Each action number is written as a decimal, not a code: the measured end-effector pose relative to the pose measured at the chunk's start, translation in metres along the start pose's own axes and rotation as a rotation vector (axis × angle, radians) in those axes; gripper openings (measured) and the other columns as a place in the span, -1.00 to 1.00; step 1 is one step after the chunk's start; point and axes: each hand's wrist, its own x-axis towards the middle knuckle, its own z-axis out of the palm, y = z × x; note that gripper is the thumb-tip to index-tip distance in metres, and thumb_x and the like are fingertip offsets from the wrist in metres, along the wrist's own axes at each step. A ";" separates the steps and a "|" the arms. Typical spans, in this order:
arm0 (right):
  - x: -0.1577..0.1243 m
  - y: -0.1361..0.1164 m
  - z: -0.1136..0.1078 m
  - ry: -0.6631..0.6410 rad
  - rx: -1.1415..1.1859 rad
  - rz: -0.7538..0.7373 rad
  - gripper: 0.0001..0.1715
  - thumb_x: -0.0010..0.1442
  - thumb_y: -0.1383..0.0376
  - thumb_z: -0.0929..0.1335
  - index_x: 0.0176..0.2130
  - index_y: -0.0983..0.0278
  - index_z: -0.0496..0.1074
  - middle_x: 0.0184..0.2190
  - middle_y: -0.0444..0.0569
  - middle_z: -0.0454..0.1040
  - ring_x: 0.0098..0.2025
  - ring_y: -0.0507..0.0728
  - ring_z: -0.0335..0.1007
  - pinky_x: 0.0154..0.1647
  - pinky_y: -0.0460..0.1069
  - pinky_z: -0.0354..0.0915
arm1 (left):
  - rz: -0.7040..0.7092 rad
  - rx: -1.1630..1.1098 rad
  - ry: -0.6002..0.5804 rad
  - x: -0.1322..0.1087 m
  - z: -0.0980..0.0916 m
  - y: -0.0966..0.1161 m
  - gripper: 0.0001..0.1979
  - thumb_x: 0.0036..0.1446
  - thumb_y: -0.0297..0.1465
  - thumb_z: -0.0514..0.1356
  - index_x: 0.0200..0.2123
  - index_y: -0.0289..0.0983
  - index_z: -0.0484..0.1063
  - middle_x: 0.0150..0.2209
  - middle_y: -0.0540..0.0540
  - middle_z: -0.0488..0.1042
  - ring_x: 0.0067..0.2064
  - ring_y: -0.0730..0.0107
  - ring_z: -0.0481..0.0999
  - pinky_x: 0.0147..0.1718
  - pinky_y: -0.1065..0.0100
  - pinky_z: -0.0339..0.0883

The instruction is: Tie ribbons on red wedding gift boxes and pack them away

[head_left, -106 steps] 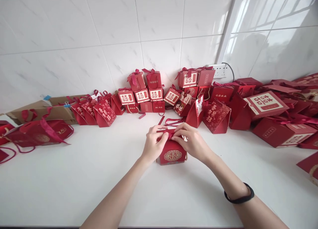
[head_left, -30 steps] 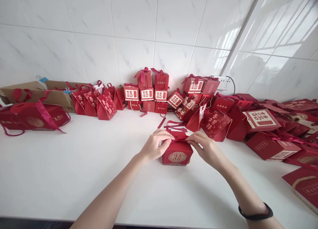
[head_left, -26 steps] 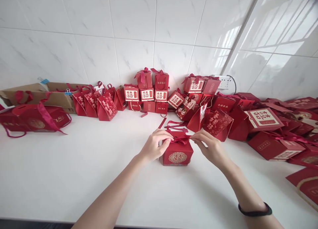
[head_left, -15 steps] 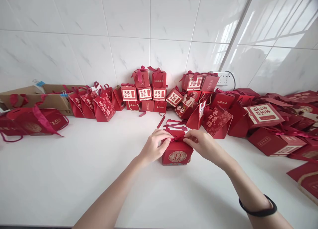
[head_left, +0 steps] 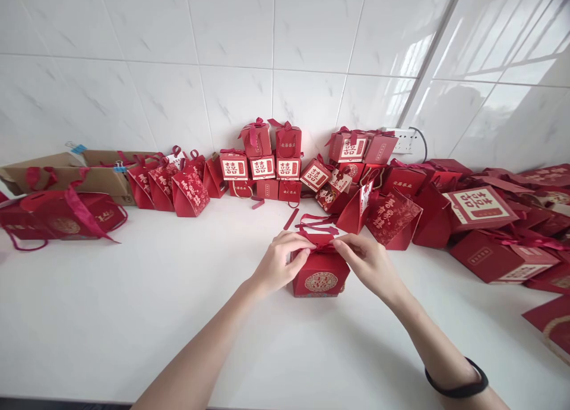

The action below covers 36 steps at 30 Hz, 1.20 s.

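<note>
In front of me a red gift box (head_left: 321, 279) with a round gold emblem stands upright on the white table (head_left: 169, 315). A red ribbon (head_left: 321, 249) is gathered at the top of its front. My left hand (head_left: 285, 258) pinches the ribbon's left side between thumb and fingers. On the other side, my right hand (head_left: 363, 258) holds the ribbon's right side, its fingers closed at the bow. Fingertips partly cover the ribbon, so its exact shape is hidden. Loose ribbon strips (head_left: 317, 222) lie just behind the box.
Stacked red boxes (head_left: 262, 167) line the tiled wall. A large pile of boxes (head_left: 483, 208) fills the right side. At left are a cardboard carton (head_left: 107, 181) with clips and a red box with ribbon (head_left: 57, 217). A power strip (head_left: 403, 140) sits by the wall.
The view has shifted slightly, moving the scene a little to the right. Both hands stay at the ribbon, with the right fingers slightly changed in pose.
</note>
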 end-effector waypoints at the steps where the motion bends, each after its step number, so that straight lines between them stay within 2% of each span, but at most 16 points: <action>1: 0.001 -0.001 0.002 0.015 0.028 0.055 -0.61 0.20 0.02 0.24 -0.39 0.25 0.44 -0.42 -0.03 0.51 -0.39 0.13 0.40 -0.39 0.00 0.28 | 0.000 -0.005 0.000 0.000 0.000 0.000 -0.82 0.17 -0.45 0.10 -0.28 -0.23 0.51 -0.26 -0.07 0.54 -0.13 0.31 0.45 -0.06 0.22 0.33; 3: 0.003 0.001 0.007 0.052 0.098 0.126 -0.63 0.13 0.01 0.30 -0.43 0.25 0.41 -0.44 -0.02 0.50 -0.40 0.13 0.39 -0.41 0.00 0.28 | -0.021 -0.029 0.005 0.000 0.000 0.000 -0.85 0.16 -0.43 0.12 -0.29 -0.22 0.51 -0.26 -0.08 0.53 -0.13 0.31 0.45 -0.07 0.23 0.34; 6: 0.005 0.009 0.014 0.072 0.313 0.184 -0.66 0.03 0.04 0.38 -0.35 0.25 0.39 -0.39 -0.03 0.49 -0.34 0.14 0.41 -0.37 0.00 0.31 | -0.093 -0.070 0.033 0.000 -0.001 0.000 -0.92 0.11 -0.37 0.18 -0.35 -0.23 0.47 -0.28 -0.08 0.51 -0.14 0.30 0.45 -0.11 0.25 0.35; 10: 0.004 0.014 0.014 0.009 0.707 0.344 -0.50 -0.13 0.03 0.48 -0.28 0.26 0.35 -0.40 -0.06 0.48 -0.32 0.13 0.44 -0.31 0.00 0.33 | -0.194 -0.085 0.041 0.002 -0.004 -0.001 -0.85 0.06 -0.31 0.22 -0.48 -0.24 0.39 -0.35 -0.08 0.46 -0.18 0.28 0.43 -0.14 0.26 0.31; 13: 0.004 0.012 0.008 -0.040 0.863 0.429 -0.48 -0.20 0.09 0.53 -0.31 0.27 0.35 -0.37 -0.06 0.50 -0.33 0.09 0.44 -0.29 -0.02 0.31 | -0.246 -0.099 0.048 0.003 -0.005 -0.002 -0.80 0.05 -0.27 0.22 -0.51 -0.24 0.34 -0.40 -0.06 0.41 -0.22 0.29 0.41 -0.18 0.26 0.30; 16: 0.005 0.011 0.005 -0.046 0.911 0.461 -0.53 -0.24 0.16 0.56 -0.39 0.27 0.34 -0.36 -0.07 0.51 -0.32 0.08 0.44 -0.24 -0.02 0.31 | -0.308 -0.142 0.061 0.004 -0.004 -0.005 -0.77 0.02 -0.25 0.22 -0.54 -0.25 0.32 -0.34 -0.08 0.36 -0.18 0.28 0.40 -0.19 0.28 0.30; 19: 0.006 0.013 0.002 -0.075 0.924 0.493 -0.56 -0.25 0.19 0.56 -0.46 0.27 0.32 -0.38 -0.09 0.52 -0.32 0.07 0.44 -0.20 0.00 0.31 | -0.424 -0.213 0.022 0.005 -0.005 -0.006 -0.74 -0.01 -0.22 0.22 -0.57 -0.26 0.33 -0.28 -0.10 0.34 -0.16 0.27 0.41 -0.22 0.30 0.33; 24: 0.006 0.019 0.000 -0.112 0.960 0.542 -0.58 -0.26 0.24 0.57 -0.47 0.26 0.32 -0.41 -0.11 0.53 -0.32 0.08 0.45 -0.17 0.03 0.33 | -0.550 -0.254 0.011 0.007 -0.007 -0.006 -0.70 -0.02 -0.18 0.22 -0.61 -0.26 0.31 -0.27 -0.10 0.39 -0.13 0.21 0.42 -0.16 0.27 0.30; 30: 0.008 0.023 -0.001 -0.134 0.969 0.579 -0.62 -0.25 0.24 0.56 -0.47 0.28 0.36 -0.44 -0.12 0.52 -0.35 0.05 0.44 -0.15 0.02 0.33 | -0.636 -0.289 -0.001 0.006 -0.007 -0.010 -0.68 -0.02 -0.16 0.21 -0.61 -0.27 0.29 -0.29 -0.08 0.41 -0.15 0.21 0.42 -0.17 0.28 0.25; 36: 0.008 0.029 -0.004 -0.195 1.028 0.585 -0.67 -0.21 0.28 0.56 -0.46 0.29 0.40 -0.41 -0.10 0.53 -0.33 0.05 0.46 -0.16 0.00 0.36 | -0.665 -0.323 -0.059 0.007 -0.010 -0.011 -0.68 -0.03 -0.14 0.22 -0.59 -0.27 0.33 -0.25 -0.08 0.39 -0.12 0.21 0.40 -0.07 0.24 0.20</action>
